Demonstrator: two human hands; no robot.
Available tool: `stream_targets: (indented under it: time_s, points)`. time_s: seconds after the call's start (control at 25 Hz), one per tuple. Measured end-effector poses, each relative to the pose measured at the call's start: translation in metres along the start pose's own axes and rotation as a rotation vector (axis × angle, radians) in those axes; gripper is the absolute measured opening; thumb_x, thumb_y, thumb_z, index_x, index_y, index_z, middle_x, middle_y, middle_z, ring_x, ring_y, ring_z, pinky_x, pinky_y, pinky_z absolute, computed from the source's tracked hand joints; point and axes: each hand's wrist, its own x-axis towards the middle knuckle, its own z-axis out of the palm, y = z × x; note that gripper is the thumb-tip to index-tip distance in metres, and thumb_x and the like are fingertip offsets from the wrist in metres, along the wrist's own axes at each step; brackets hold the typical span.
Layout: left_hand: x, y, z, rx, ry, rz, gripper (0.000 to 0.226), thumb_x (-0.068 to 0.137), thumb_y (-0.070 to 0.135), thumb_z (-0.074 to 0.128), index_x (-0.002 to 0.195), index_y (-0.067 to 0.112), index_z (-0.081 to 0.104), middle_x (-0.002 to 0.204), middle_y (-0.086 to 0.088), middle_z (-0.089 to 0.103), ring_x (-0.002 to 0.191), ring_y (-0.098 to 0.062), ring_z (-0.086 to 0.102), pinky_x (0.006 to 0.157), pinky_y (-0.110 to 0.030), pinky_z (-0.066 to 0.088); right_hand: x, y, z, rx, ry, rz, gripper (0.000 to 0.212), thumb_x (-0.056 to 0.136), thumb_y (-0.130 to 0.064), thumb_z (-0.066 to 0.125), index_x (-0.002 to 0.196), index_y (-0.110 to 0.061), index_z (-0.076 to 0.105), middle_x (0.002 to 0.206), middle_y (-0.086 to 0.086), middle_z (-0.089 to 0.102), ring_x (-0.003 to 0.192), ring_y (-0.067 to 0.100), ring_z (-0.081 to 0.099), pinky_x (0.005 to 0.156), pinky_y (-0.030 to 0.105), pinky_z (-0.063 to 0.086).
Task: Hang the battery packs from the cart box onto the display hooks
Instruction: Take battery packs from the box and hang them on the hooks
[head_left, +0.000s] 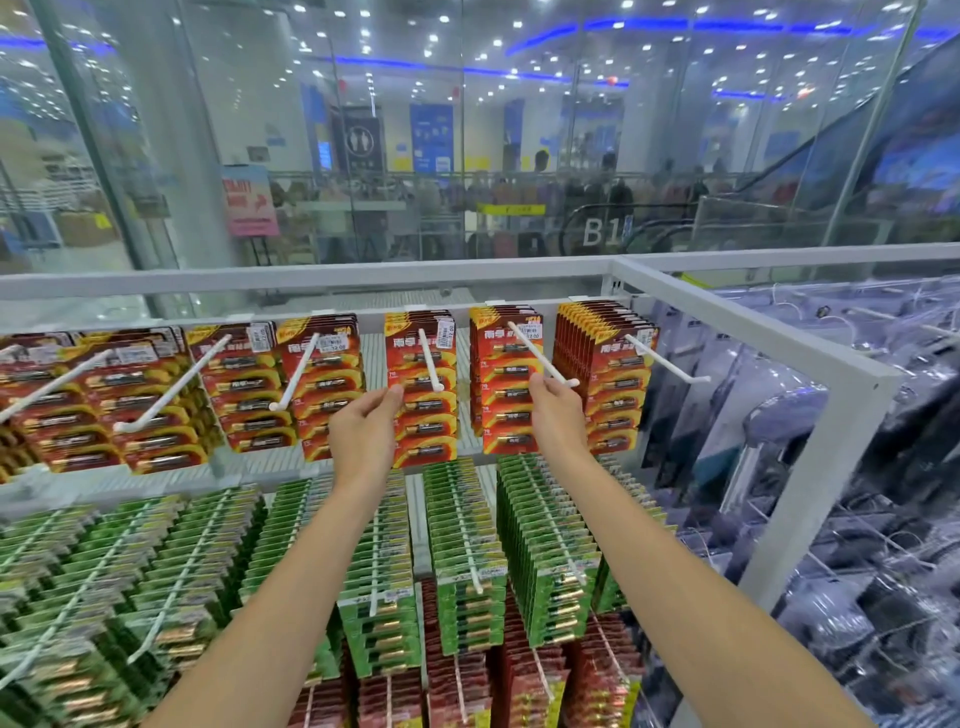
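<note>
Both arms reach up to the top row of red battery packs (423, 395). The left hand (363, 426) pinches the edge of a red pack hanging on a white hook (430, 358). The right hand (553, 410) curls its fingers (540, 384) near the tip of the next hook (543, 356); whether they grip it cannot be told. Green packs (462, 530) hang in the row below.

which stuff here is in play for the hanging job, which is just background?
In play:
- left hand, on the red battery packs
- right hand, at the red packs on the next hook
- white display hooks

Background:
- green battery packs on the row below
- clear-bagged goods on the right rack
- escalator behind the glass
</note>
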Motion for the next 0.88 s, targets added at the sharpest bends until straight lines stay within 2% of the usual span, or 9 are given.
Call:
stream_targets:
  time_s: [0.08, 0.16, 0.28, 0.36, 0.48, 0.56, 0.64, 0.72, 0.88]
  points:
    - [0.006, -0.006, -0.003, 0.047, 0.009, 0.030, 0.009, 0.101, 0.028, 0.066, 0.097, 0.028, 0.075, 0.097, 0.007, 0.076, 0.091, -0.014, 0.074, 0.081, -0.036, 0.061, 0.009, 0.006, 0.002, -0.032, -0.005, -0.027, 0.038, 0.106, -0.041, 0.047, 0.108, -0.009, 0.067, 0.110, 0.029, 0.068, 0.099, 0.051, 0.066, 0.083, 0.065, 0.056]
    - [0.012, -0.011, -0.007, 0.100, 0.005, 0.037, 0.017, 0.099, 0.032, 0.068, 0.109, 0.022, 0.077, 0.104, 0.006, 0.077, 0.101, -0.018, 0.073, 0.093, -0.045, 0.060, 0.013, 0.010, 0.000, -0.056, 0.006, -0.054, 0.034, 0.105, -0.043, 0.048, 0.101, -0.016, 0.069, 0.095, 0.024, 0.071, 0.085, 0.046, 0.069, 0.074, 0.055, 0.061]
    - [0.006, -0.015, -0.014, 0.147, 0.001, 0.044, 0.028, 0.099, 0.035, 0.067, 0.121, 0.019, 0.075, 0.110, 0.004, 0.077, 0.102, -0.018, 0.073, 0.095, -0.047, 0.060, 0.005, 0.014, -0.010, -0.161, 0.024, -0.069, 0.035, 0.107, -0.042, 0.045, 0.104, -0.016, 0.069, 0.076, 0.003, 0.063, 0.066, 0.023, 0.058, 0.056, 0.038, 0.045]
    - [-0.012, -0.016, -0.021, 0.168, 0.002, 0.072, 0.031, 0.102, 0.033, 0.064, 0.125, 0.014, 0.072, 0.112, 0.001, 0.076, 0.099, -0.013, 0.073, 0.096, -0.042, 0.059, -0.013, 0.021, -0.021, -0.198, 0.012, -0.085, 0.035, 0.107, -0.040, 0.045, 0.122, -0.017, 0.067, 0.095, 0.000, 0.067, 0.081, 0.020, 0.062, 0.062, 0.032, 0.048]
    - [-0.052, -0.026, -0.033, 0.127, -0.019, 0.054, 0.018, 0.104, 0.033, 0.059, 0.109, 0.025, 0.074, 0.113, 0.002, 0.076, 0.102, -0.012, 0.073, 0.098, -0.037, 0.056, -0.057, 0.035, -0.050, -0.197, 0.009, -0.103, 0.038, 0.107, -0.041, 0.046, 0.137, -0.022, 0.059, 0.122, -0.011, 0.064, 0.108, 0.008, 0.061, 0.090, 0.025, 0.049]
    - [-0.087, -0.038, -0.035, 0.109, -0.061, 0.018, 0.018, 0.105, 0.034, 0.058, 0.110, 0.026, 0.074, 0.114, 0.004, 0.076, 0.104, -0.013, 0.073, 0.098, -0.036, 0.055, -0.097, 0.047, -0.077, -0.149, -0.015, -0.071, 0.029, 0.106, -0.042, 0.049, 0.130, -0.031, 0.061, 0.120, -0.025, 0.062, 0.107, -0.008, 0.059, 0.085, 0.008, 0.044]
    - [-0.124, -0.055, -0.031, 0.127, -0.102, -0.033, 0.025, 0.104, 0.038, 0.057, 0.118, 0.024, 0.072, 0.116, 0.005, 0.075, 0.105, -0.014, 0.072, 0.099, -0.037, 0.054, -0.137, 0.065, -0.109, -0.134, -0.007, -0.015, 0.024, 0.105, -0.044, 0.052, 0.123, -0.035, 0.063, 0.117, -0.031, 0.062, 0.104, -0.019, 0.056, 0.078, 0.001, 0.041]
    - [-0.162, -0.074, -0.018, 0.138, -0.173, -0.094, 0.027, 0.103, 0.041, 0.056, 0.119, 0.024, 0.071, 0.116, 0.005, 0.074, 0.105, -0.016, 0.072, 0.098, -0.037, 0.053, -0.173, 0.095, -0.148, -0.130, 0.058, 0.061, 0.020, 0.104, -0.042, 0.054, 0.117, -0.035, 0.067, 0.113, -0.028, 0.067, 0.100, -0.021, 0.058, 0.080, 0.000, 0.042]
    - [-0.231, -0.123, 0.024, 0.157, -0.307, -0.231, 0.018, 0.101, 0.036, 0.060, 0.106, 0.025, 0.074, 0.108, 0.005, 0.078, 0.103, -0.017, 0.073, 0.100, -0.040, 0.053, -0.239, 0.158, -0.236, -0.141, 0.255, 0.215, 0.017, 0.103, -0.036, 0.057, 0.106, -0.030, 0.073, 0.101, -0.013, 0.075, 0.097, -0.003, 0.067, 0.080, 0.015, 0.049]
